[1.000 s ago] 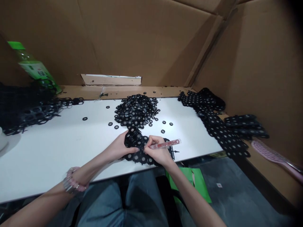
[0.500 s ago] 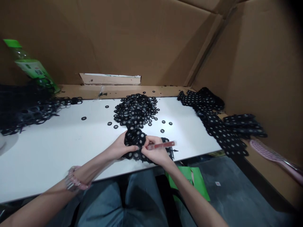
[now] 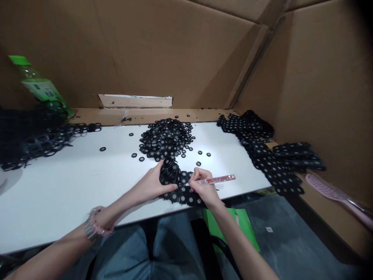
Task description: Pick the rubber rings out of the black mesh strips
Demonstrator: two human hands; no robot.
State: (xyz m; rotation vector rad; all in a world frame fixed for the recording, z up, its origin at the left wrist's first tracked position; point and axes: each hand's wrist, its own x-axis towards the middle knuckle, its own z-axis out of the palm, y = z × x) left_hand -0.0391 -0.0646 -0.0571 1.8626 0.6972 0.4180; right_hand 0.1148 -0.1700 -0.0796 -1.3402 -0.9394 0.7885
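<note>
Black dotted lace fabric (image 3: pixel 190 199) lies at the table's front edge, bunched up on its left side. My left hand (image 3: pixel 153 182) is closed around the bunched part, its thumb along the near side. In my right hand (image 3: pixel 203 186), a slim tool with a reddish see-through handle (image 3: pixel 223 179) is pinched between thumb and fingers, its handle pointing right. The tool's tip is too small to make out against the fabric. Just beyond the hands rises a heap of small black rings with pale centres (image 3: pixel 166 138), with several loose ones around it.
A tangle of black netting (image 3: pixel 29 136) lies at the left, by a green bottle (image 3: pixel 46 89). Dotted black strips (image 3: pixel 262 151) hang over the table's right end, near a pink hairbrush (image 3: pixel 329 189). Cardboard walls (image 3: pixel 145 50) enclose the white table (image 3: pixel 72 194). Below is a green bag (image 3: pixel 244 225).
My right hand has moved right with the tool, away from my left hand. More of the fabric shows between the hands. My left thumb and fingers are spread wider around the bunch.
</note>
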